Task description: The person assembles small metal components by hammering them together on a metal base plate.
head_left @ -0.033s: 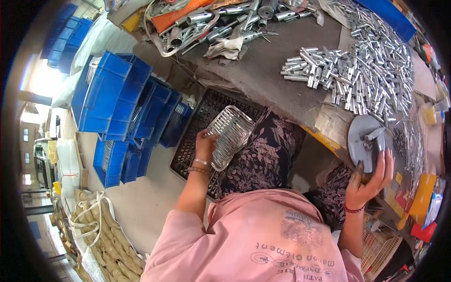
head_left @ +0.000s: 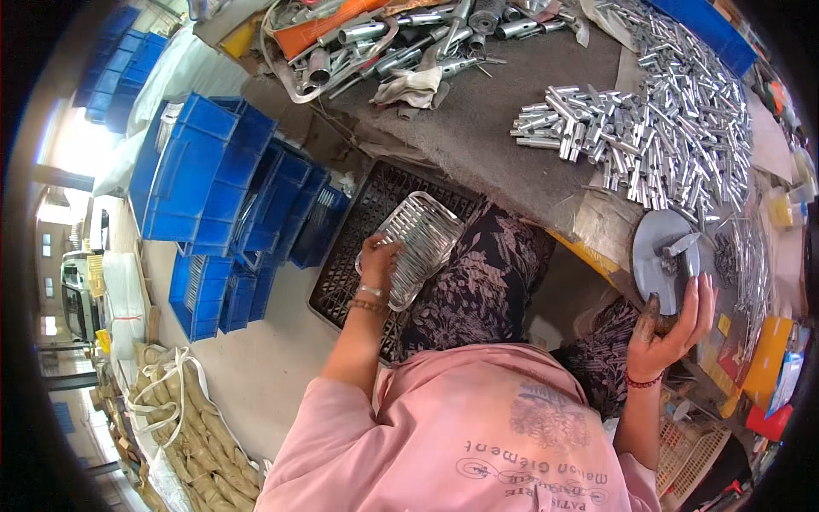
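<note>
A silvery rectangular metal tray with rows of thin metal rods lies over a black plastic crate beside my left thigh. My left hand is at the tray's left edge, fingers curled over the rods. Whatever is between its fingertips is too small to make out. At the right, my right hand is held beside a grey round fixture with a metal piece on it. Its fingers are stretched and apart from the darkened thumb, and I see nothing held in them.
A large pile of short metal tubes covers the bench's right side. Bigger tubes and tools lie at the back left. Blue bins are stacked left of the crate. Thin wires hang beyond the fixture.
My left hand has shifted slightly right and down over the tray. My right hand and the fixture look the same.
</note>
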A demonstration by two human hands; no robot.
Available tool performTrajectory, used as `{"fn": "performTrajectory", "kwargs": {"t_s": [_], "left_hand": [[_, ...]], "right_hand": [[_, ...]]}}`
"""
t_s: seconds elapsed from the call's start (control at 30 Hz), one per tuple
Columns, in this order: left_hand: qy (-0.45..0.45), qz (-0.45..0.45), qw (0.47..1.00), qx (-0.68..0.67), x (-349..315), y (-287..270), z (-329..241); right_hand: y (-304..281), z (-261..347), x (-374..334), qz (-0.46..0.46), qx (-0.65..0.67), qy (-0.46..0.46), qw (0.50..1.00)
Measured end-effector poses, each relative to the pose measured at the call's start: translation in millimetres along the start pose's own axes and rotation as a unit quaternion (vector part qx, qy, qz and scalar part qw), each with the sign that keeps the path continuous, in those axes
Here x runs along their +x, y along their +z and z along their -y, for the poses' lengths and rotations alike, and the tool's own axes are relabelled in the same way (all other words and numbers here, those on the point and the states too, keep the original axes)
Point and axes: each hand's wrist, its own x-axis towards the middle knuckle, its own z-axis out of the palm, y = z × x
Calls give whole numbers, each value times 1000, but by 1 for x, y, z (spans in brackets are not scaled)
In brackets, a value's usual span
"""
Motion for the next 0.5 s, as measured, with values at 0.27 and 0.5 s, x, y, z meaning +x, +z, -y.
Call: {"fn": "performTrajectory", "kwargs": {"t_s": [0.27,0.5], "left_hand": [[48,-9,998,44,60,38,26],[141,-21,975,170,92,42,49]], "right_hand": [[-2,-2,-4,17,-18,-33,999],[1,-2,-2,13,6,-32,999]]}}
